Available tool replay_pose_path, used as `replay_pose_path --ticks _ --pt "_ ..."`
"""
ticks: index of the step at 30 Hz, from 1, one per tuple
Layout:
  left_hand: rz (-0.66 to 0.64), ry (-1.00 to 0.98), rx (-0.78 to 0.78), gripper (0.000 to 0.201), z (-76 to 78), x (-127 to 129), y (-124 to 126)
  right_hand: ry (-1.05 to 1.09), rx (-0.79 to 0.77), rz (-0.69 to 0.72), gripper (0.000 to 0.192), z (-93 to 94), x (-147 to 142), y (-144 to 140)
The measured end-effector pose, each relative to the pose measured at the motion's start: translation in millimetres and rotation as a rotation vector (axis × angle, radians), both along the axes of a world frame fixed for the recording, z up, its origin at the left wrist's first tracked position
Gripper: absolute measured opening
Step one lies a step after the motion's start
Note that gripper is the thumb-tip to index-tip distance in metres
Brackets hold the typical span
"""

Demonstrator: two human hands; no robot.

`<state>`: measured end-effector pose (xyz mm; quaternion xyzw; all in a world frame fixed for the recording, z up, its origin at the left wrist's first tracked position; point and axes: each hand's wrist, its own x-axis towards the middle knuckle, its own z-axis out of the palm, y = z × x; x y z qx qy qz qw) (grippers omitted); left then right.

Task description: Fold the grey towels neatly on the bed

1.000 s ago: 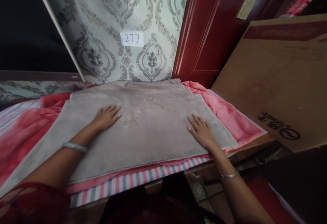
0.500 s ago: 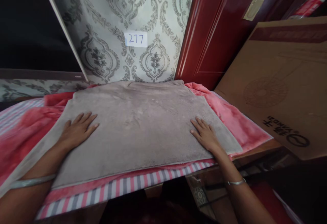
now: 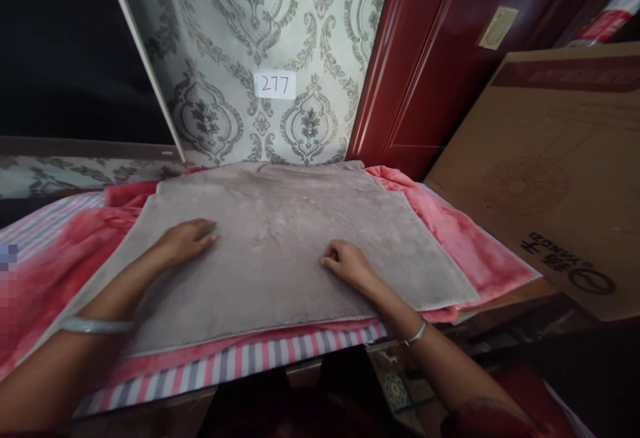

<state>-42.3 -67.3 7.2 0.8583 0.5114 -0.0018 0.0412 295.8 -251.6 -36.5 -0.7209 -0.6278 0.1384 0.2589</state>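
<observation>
A flat grey plush cloth (image 3: 280,278) covers the middle of the table. Over its left half is my left hand (image 3: 187,241), palm down, the thumb apart from the loosely bent fingers; nothing shows in it. My right hand (image 3: 347,261) hovers at or just above the cloth right of the middle. Its fingers are curled in and closed, and I see no cloth bunched between them. Whether either hand touches the cloth I cannot tell. Beneath the grey cloth lies a pink-red plush blanket (image 3: 450,245), showing at both sides and along the front.
A striped sheet (image 3: 225,366) hangs along the table's front edge. To the right stands a large cardboard box (image 3: 540,131), close to a dark red door (image 3: 415,58). A dark screen (image 3: 75,51) is at the left, and a paper marked 277 (image 3: 275,85) is on the wall.
Both hands have moved inward toward the middle of the grey cloth. Their spread fingers have drawn in, and the right hand has curled closed. The cloth itself looks much the same.
</observation>
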Motion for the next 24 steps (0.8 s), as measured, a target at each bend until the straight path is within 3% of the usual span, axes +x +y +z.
replay_pose_path --ticks 4,7,9,12,15,18,24 --pt "-0.263 -0.181 -0.088 0.060 17.0 55 -14 -0.136 0.017 -0.045 0.004 -10.4 -7 0" --pt "-0.419 -0.292 -0.166 0.048 21.2 107 -27 -0.155 0.081 -0.059 0.008 -18.9 -7 0" --pt "-0.516 -0.377 -0.184 0.035 16.0 139 -33 -0.104 0.113 -0.094 0.008 -23.2 -4 0" --pt "-0.613 -0.547 -0.213 0.020 -3.4 175 -42 0.032 0.148 -0.155 0.009 -26.8 1 1" --pt "-0.595 -0.655 -0.228 0.016 -28.4 191 -50 0.131 0.145 -0.163 0.010 -27.0 2 0" --pt "-0.534 -0.720 -0.233 0.020 -46.5 190 -55 0.101 0.094 -0.137 0.007 -25.6 -2 -1" --pt "-0.519 -0.783 -0.261 0.018 -52.9 184 -55 -0.051 0.048 -0.161 0.005 -27.1 -8 0"
